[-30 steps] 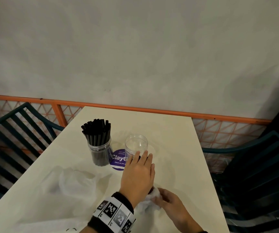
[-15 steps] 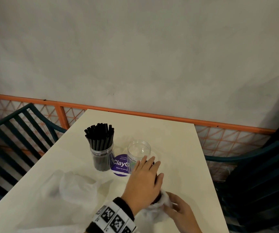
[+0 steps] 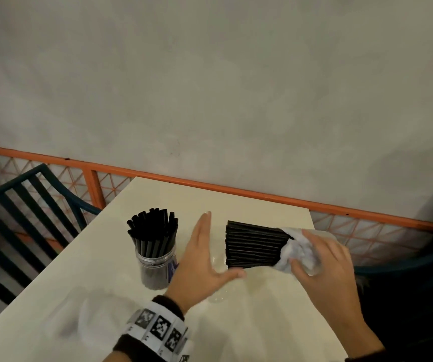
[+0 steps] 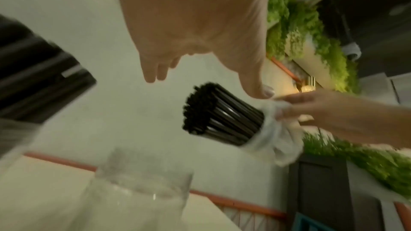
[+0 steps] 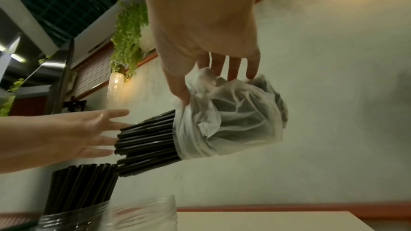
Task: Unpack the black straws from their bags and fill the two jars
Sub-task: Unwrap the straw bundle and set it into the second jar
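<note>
Straws [image 3: 253, 246]: one bagged bundle; jars: one full [image 3: 155, 267], one empty [image 5: 144, 212].

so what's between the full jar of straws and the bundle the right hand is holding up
In the head view, the open left hand sits between the full jar and the bundle, with the empty jar partly hidden beneath it.

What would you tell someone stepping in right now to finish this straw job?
Right hand: grips the bag bunched round a straw bundle, held sideways in the air.
Left hand: open, fingers straight, beside the bundle's free ends.
Full jar: packed with straws, on the table.
Empty jar: below the bundle, beside the full one.
Crumpled empty bag: near left of the table.
Done: one jar filled.
Left: slip the bundle out, stand it in the empty jar.
</note>
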`<action>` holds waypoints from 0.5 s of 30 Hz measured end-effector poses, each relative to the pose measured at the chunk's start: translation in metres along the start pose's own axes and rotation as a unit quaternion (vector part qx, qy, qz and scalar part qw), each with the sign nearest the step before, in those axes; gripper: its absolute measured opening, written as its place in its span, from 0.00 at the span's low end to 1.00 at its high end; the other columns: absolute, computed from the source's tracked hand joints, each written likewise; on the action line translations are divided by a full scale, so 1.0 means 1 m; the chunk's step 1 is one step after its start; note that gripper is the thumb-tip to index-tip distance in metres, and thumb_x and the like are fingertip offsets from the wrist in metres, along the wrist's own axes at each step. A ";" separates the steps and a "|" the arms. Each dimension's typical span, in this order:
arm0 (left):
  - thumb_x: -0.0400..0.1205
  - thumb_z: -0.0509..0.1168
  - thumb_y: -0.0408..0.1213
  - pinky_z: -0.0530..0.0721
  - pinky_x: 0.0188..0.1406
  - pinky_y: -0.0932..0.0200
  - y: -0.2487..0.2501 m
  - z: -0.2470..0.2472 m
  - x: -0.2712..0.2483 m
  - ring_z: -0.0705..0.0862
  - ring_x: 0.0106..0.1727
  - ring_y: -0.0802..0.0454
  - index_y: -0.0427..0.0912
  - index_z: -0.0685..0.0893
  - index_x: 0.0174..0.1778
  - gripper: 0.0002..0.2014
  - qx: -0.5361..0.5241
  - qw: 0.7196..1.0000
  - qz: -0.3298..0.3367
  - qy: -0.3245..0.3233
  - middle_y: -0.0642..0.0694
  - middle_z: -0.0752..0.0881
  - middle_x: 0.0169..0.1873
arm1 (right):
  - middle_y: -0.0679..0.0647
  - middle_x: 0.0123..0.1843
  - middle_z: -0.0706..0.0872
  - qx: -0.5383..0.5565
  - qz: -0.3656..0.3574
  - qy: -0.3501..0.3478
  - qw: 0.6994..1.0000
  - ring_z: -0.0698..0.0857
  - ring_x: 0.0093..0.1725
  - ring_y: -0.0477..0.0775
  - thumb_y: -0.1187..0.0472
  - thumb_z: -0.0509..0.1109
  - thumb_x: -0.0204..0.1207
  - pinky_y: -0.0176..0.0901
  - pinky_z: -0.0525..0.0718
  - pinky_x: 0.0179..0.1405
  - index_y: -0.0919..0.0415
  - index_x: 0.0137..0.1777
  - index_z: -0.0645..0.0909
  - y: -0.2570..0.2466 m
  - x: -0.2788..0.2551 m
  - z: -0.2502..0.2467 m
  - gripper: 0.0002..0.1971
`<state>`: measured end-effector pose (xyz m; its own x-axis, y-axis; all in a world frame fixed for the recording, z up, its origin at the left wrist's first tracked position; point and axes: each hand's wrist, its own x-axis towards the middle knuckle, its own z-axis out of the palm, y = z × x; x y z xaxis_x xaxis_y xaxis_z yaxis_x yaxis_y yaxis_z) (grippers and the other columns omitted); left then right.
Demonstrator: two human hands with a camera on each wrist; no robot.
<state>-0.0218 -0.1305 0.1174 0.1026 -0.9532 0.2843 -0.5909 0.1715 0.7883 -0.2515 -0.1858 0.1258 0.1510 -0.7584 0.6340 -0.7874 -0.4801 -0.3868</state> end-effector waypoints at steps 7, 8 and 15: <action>0.52 0.68 0.71 0.53 0.81 0.56 -0.049 0.059 0.023 0.44 0.80 0.57 0.65 0.26 0.72 0.65 0.064 0.997 0.007 0.042 0.54 0.40 0.77 | 0.58 0.50 0.87 -0.067 -0.119 -0.025 0.990 0.79 0.54 0.57 0.49 0.60 0.68 0.53 0.77 0.60 0.62 0.59 0.81 -0.008 0.033 0.037 0.24; 0.52 0.66 0.73 0.57 0.81 0.52 -0.054 0.063 0.024 0.48 0.81 0.53 0.61 0.31 0.74 0.62 0.059 0.997 -0.002 0.051 0.51 0.45 0.78 | 0.59 0.50 0.88 -0.079 -0.136 -0.026 0.987 0.77 0.55 0.55 0.49 0.60 0.68 0.51 0.74 0.62 0.63 0.59 0.82 -0.007 0.035 0.041 0.24; 0.68 0.58 0.72 0.73 0.71 0.38 -0.077 0.080 0.024 0.69 0.75 0.38 0.44 0.51 0.75 0.48 0.075 0.993 -0.039 0.087 0.34 0.68 0.75 | 0.57 0.57 0.85 -0.105 -0.192 -0.096 0.971 0.74 0.63 0.56 0.54 0.63 0.70 0.59 0.73 0.67 0.58 0.67 0.74 -0.018 0.040 0.053 0.24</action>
<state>-0.0375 -0.1860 0.0199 0.2807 -0.9028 0.3258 -0.6871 0.0479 0.7249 -0.1998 -0.2306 0.1229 0.5503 -0.6197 0.5596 -0.7527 -0.6582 0.0113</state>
